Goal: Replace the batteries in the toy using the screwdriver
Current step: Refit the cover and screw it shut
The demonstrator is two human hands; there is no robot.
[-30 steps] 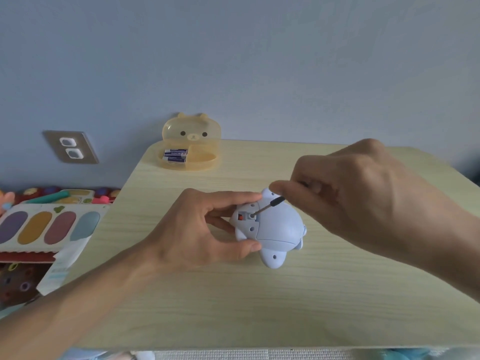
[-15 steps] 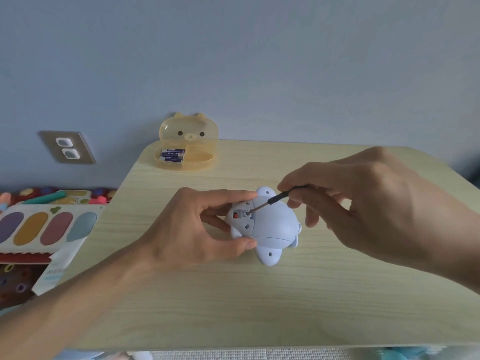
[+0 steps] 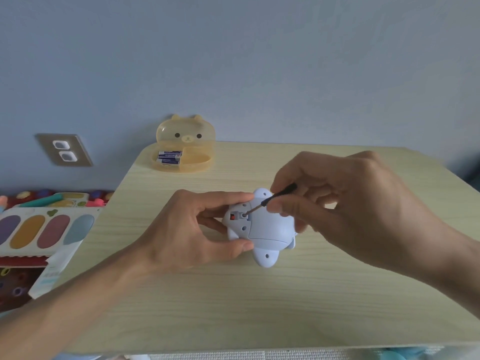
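Far left, off the worktop [image 3: 233, 307]: a toy board [image 3: 44, 229] with purple, yellow, red and blue ovals, and above it on the wall a socket plate [image 3: 63, 150].

Left of centre, the left hand [image 3: 187, 232], curled round the pale blue toy [image 3: 265, 229]. Fingers [image 3: 223, 197] laid along its far edge, thumb pressed to its near edge. Toy pinched between them, underside up, resting on the worktop near the middle.

At the far edge of the worktop, beyond the left hand, a translucent yellow bear-shaped box [image 3: 185, 136] with lid upright. In the left end of its tray, batteries [image 3: 169, 157].

On the toy's left part, a small recess with a red spot and a screw hole. At that hole, the metal tip of the screwdriver [image 3: 275, 200], shaft slanting up to the right.

Right of the toy, the right hand [image 3: 358, 211], close over the toy's right end. Fingers [image 3: 288, 206] bent tightly, pinching the black handle between thumb and forefinger, the rest curled beneath.
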